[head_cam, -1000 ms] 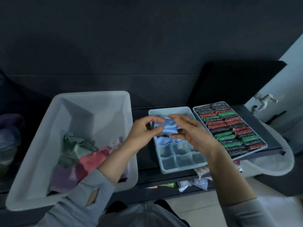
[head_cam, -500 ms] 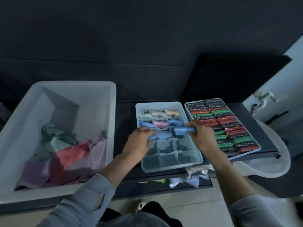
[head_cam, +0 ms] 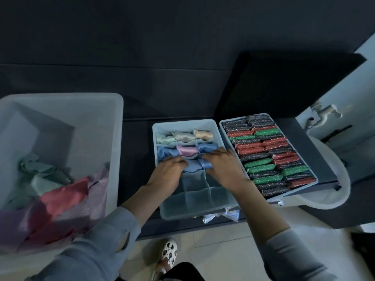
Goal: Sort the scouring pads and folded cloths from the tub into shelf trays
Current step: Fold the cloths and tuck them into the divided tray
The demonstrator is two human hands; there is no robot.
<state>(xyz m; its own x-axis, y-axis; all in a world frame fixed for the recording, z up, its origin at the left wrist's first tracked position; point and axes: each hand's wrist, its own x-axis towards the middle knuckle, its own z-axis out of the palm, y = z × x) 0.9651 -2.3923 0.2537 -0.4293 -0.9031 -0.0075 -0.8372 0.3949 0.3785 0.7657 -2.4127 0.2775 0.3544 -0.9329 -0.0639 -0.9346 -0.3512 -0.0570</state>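
A rolled blue cloth (head_cam: 193, 165) lies in the third row of the pale divided tray (head_cam: 168, 214). My left hand (head_cam: 165, 173) grips its left end and my right hand (head_cam: 224, 166) grips its right end, both pressing it down into the compartments. Rolled cloths in pale green, grey, peach, blue and lilac fill the two rows behind. The white tub (head_cam: 113, 126) at left holds loose pink, lilac and green cloths (head_cam: 60, 197). A second tray (head_cam: 227, 128) at right is packed with black, red and green scouring pads (head_cam: 272, 157).
Both trays sit on a dark shelf (head_cam: 138, 151) against a dark wall. A white basin (head_cam: 332, 199) and a tap (head_cam: 324, 114) are at the right. Crumpled wrappers (head_cam: 221, 216) lie under the tray's front edge. My shoe (head_cam: 166, 254) is on the tiled floor.
Both hands carried the blue cloth from the air down into the divided tray, stretched it sideways, and now press it into the third row. The camera view shifted right.
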